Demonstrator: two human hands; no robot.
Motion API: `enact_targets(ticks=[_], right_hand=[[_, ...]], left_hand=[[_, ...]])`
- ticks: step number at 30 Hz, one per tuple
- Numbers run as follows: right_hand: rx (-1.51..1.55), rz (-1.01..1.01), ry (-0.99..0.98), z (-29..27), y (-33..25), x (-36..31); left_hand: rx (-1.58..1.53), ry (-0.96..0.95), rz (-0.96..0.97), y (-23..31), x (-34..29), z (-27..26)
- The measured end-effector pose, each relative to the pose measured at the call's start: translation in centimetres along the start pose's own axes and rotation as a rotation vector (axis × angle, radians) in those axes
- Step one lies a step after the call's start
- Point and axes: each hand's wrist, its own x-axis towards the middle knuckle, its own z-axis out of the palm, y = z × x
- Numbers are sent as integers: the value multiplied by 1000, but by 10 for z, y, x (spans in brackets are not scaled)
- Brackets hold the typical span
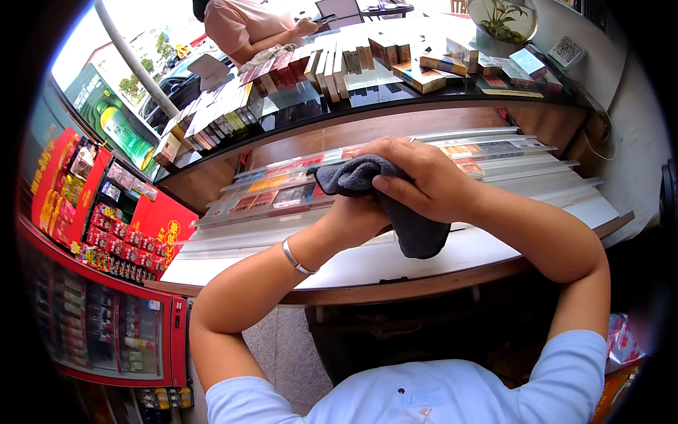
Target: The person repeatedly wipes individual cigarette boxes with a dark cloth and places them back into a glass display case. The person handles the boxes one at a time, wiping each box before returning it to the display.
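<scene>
A dark grey cloth (419, 232) is bunched up over the slanted display rack (240, 244), one end hanging down. My right hand (422, 173) is closed on its upper part, thumb bent across the front and fingers over the top. My left hand (353, 220) is against the cloth from below, just under the right one. Its fingers are hidden by the cloth and the right hand, so I cannot see whether it holds anything. A silver bangle (297, 257) circles my left wrist. Behind the cloth, flat coloured packs (291, 196) lie in the rack's clear-edged rows.
Rows of small boxes (215, 116) stand along the dark glass counter (296, 106), with loose boxes (424, 74) and a plant bowl (503, 21) at right. Beyond it a person (247, 28) holds a phone. A red drinks cooler (106, 318) and snack rack (116, 212) are at left.
</scene>
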Motion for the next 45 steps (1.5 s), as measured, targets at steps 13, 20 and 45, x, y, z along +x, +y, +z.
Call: enact_targets(ticks=[13,20,45], right_hand=[[556,643,-1,-34,43,2],[725,308,178,-1,-3,1],[-250,-126,80,-40,-5,10]], left_hand=[[562,277,831,14,8,0],[-109,341,367,10,0,3],[-545,337,229,1,15,-20]])
